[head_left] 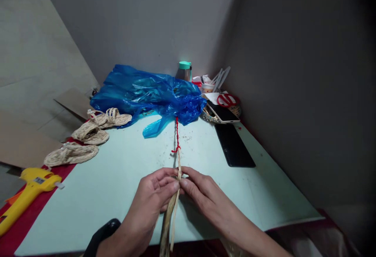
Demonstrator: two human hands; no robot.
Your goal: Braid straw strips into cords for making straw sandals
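Loose strands, one broad and brownish, one thin and pale, trail from the fingers toward the wearer, past the table's near edge in this view. Just above them, the left hand pinches the pale fibre strip between thumb and fingers, and the right hand pinches it from the other side, their tips almost meeting; neither is clearly nearer. From this grip the strip's long axis runs straight away from the body, square between the two hands, to a red cord that continues the line and passes out of sight at the blue plastic bag. What the cord is fixed to cannot be told. Bare pale table lies on both sides of that line, giving each hand sideways room; the black phone bounds it on the far right, woven straw shoes and a yellow glue gun along the left edge.
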